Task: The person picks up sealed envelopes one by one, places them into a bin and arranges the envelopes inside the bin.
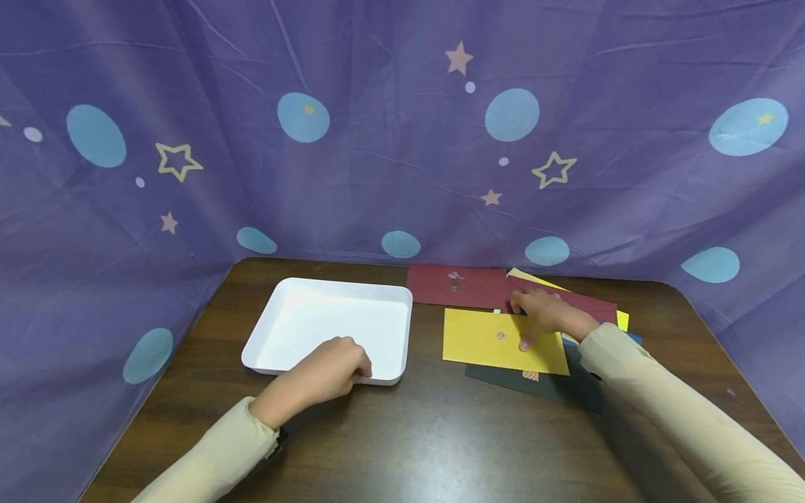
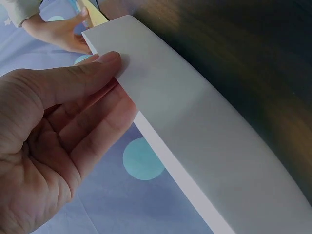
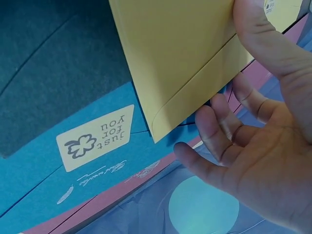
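purple cloth (image 1: pixel 377 42) backs the brown wooden desk (image 1: pixel 402 440). toward its far-left corner, the left hand (image 1: pixel 328 372) pinches the white rectangular tray (image 1: pixel 333 314); toward the far-right, the spread right hand (image 1: pixel 546 313) touches the yellow paper envelope (image 1: pixel 476 342), probably best pinched alone.

head: bright, glare on table (image 1: pixel 434 447), shadow lower right | wrist views: dimmer

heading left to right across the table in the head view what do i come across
Left sleeve → tray → left red envelope → front yellow envelope → right hand → right sleeve.
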A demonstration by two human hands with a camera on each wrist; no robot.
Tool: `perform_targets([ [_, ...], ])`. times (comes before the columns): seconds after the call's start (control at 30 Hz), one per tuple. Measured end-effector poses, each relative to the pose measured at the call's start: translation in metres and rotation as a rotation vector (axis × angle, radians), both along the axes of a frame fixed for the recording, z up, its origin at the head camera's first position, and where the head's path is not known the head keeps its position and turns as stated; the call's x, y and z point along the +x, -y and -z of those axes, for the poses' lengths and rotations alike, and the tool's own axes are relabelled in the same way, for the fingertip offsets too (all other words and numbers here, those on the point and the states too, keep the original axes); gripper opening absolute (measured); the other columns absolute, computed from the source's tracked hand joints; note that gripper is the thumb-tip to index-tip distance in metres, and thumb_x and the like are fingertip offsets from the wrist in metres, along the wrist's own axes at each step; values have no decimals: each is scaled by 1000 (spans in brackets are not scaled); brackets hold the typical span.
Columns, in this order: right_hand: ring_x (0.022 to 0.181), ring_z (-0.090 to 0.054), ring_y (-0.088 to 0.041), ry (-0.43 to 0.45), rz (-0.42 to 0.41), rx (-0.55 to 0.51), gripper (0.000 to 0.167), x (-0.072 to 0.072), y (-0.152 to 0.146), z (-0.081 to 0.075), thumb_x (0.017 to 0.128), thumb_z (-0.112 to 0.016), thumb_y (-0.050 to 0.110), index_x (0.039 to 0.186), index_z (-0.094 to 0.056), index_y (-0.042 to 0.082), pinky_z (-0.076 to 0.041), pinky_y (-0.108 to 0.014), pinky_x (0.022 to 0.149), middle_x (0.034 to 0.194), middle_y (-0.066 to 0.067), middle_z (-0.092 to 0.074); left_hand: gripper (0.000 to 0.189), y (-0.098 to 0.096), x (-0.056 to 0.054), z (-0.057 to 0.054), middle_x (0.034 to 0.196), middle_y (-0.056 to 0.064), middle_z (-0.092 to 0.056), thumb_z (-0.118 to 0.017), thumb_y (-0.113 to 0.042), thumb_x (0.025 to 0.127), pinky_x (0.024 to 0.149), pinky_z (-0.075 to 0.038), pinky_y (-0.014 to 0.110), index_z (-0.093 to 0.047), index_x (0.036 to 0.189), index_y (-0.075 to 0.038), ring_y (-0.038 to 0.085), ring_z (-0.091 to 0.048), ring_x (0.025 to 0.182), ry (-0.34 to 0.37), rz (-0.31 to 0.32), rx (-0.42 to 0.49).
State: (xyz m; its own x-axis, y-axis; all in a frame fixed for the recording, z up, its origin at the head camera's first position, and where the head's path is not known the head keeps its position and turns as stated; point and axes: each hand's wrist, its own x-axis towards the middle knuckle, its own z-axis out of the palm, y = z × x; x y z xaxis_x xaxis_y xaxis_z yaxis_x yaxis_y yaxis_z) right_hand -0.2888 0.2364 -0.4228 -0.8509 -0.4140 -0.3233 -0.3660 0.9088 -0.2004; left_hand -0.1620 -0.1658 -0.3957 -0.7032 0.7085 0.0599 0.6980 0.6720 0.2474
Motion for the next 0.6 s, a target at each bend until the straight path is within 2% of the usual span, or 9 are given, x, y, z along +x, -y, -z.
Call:
perform_targets([
  [0.17, 98, -49, -30, 14, 9, 22, 69, 0, 0, -1, 60, -98, 39, 107, -56, 11, -48, -56, 87, 105, -9, -60, 21, 2, 0, 1, 69, -4, -74, -75, 12, 77, 61, -56, 23, -79, 73, -9, 3, -60, 63, -7, -9, 17],
  [0.3, 98, -49, -30, 26, 9, 22, 69, -1, 1, 0, 61, -98, 39, 107, -56, 10, -47, -59, 88, 105, -8, -59, 21, 4, -2, 2, 69, -3, -73, -75, 12, 78, 60, -56, 23, -79, 73, -8, 3, -60, 63, 3, -17, 18],
  [0.6, 100, -50, -29, 41, 6, 19, 69, 1, 2, -4, 62, -98, 37, 110, -56, 9, -48, -52, 86, 109, -10, -60, 19, 5, -7, 2, 73, -3, -75, -76, 9, 80, 63, -58, 24, -80, 77, -9, 4, -64, 67, 33, -28, 25],
])
